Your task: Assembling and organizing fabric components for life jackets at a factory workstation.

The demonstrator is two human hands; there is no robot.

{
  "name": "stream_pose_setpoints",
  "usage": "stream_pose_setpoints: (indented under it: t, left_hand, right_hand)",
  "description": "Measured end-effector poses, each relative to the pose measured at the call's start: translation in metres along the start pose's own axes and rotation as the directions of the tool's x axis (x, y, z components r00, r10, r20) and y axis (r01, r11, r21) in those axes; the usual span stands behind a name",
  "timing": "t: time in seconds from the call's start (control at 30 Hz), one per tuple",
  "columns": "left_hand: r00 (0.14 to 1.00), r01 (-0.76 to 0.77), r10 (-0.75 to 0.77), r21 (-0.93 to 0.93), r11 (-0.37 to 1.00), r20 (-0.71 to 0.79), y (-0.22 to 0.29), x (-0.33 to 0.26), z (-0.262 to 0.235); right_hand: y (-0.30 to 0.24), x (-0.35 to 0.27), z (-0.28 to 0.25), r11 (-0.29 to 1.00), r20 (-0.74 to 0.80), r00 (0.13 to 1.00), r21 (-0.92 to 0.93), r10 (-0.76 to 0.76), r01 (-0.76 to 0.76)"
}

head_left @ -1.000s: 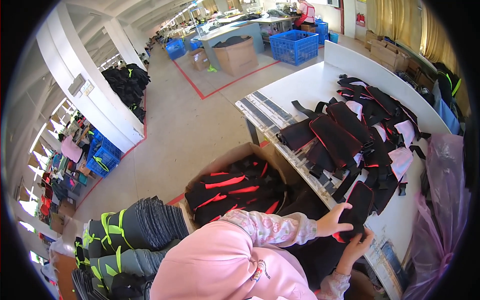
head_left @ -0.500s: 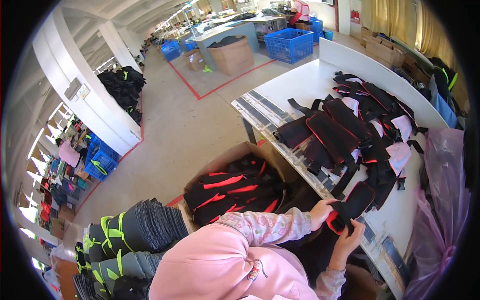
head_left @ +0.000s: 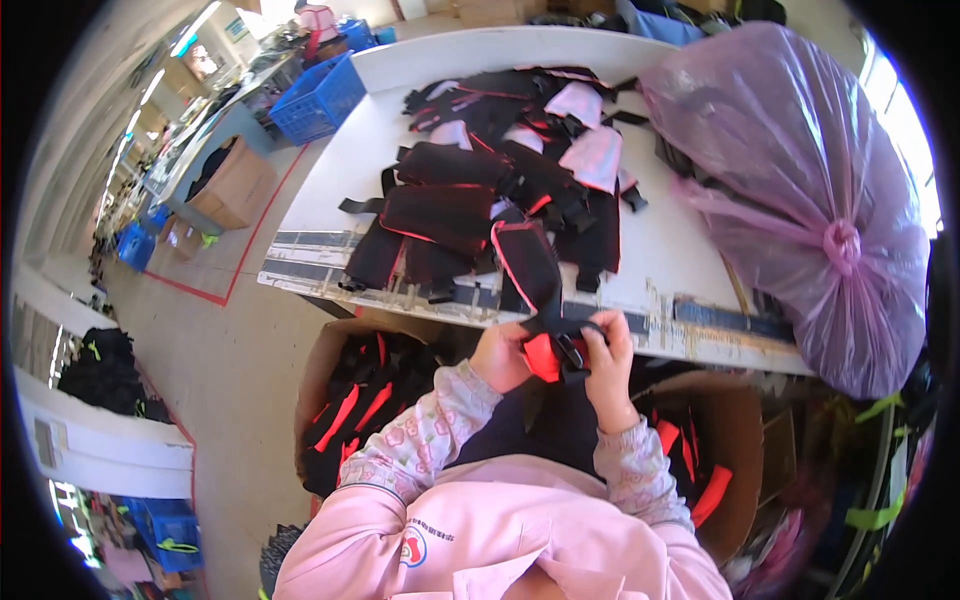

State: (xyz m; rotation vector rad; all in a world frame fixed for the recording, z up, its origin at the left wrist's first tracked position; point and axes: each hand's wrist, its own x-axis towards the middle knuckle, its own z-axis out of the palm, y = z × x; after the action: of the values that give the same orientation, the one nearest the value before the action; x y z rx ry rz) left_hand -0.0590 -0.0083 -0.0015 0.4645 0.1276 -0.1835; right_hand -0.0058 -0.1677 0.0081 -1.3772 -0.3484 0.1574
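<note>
Just below the middle of the frame, both hands meet on 1 black and red padded piece (head_left: 553, 352) held in front of the near edge of the white table (head_left: 680, 250). The left hand (head_left: 500, 355) grips its left side, fingers curled together around the fabric with the red part showing beside the thumb. The right hand (head_left: 608, 360) closes over its right end, fingers bent and pressed down on the black strap and buckle there. The piece runs up from the hands into a longer black strip with red edging (head_left: 525, 265) that lies over the table edge.

Above the hands, across the middle and upper part of the frame, a heap of similar black pieces (head_left: 470, 190) covers the table, some with red trim and some showing pale pink linings (head_left: 595, 155). At the right of the frame a large purple plastic bag (head_left: 800, 190), knotted at its side, rests on the table and hangs past its edge.

Below the table, at lower left of centre, an open cardboard box (head_left: 330, 350) holds more black and red pieces; a 2nd box (head_left: 745, 450) sits at lower right with the same kind of contents. The person's pink sleeves (head_left: 420, 440) and pink top fill the bottom of the frame. Blue crates (head_left: 315, 95) stand at upper left beside another table
</note>
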Motion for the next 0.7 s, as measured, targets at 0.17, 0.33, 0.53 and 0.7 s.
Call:
stream_pose_setpoints:
  t: [0.17, 0.33, 0.53, 0.7]
  left_hand:
    - [0.992, -0.091, 0.102, 0.154, 0.984, -0.067, 0.0, 0.012, -0.007]
    - [0.995, -0.082, 0.088, 0.123, 0.989, -0.05, 0.008, 0.009, 0.009]
    - [0.973, -0.073, 0.14, 0.324, 0.943, -0.186, -0.004, 0.014, 0.043]
    - [0.959, -0.258, 0.264, 0.064, 0.964, -0.1, -0.009, 0.021, 0.011]
  right_hand:
    - [0.005, 0.004, 0.006, 0.753, 0.085, 0.981, 0.629, 0.177, -0.191]
    - [-0.019, 0.001, 0.003, 0.619, 0.285, 0.935, 0.702, 0.209, -0.352]
    - [-0.018, 0.011, -0.026, 0.672, 0.191, 0.968, 0.697, 0.16, -0.249]
    - [-0.001, -0.005, -0.009, 0.981, -0.022, 0.998, 0.186, -0.053, 0.057]
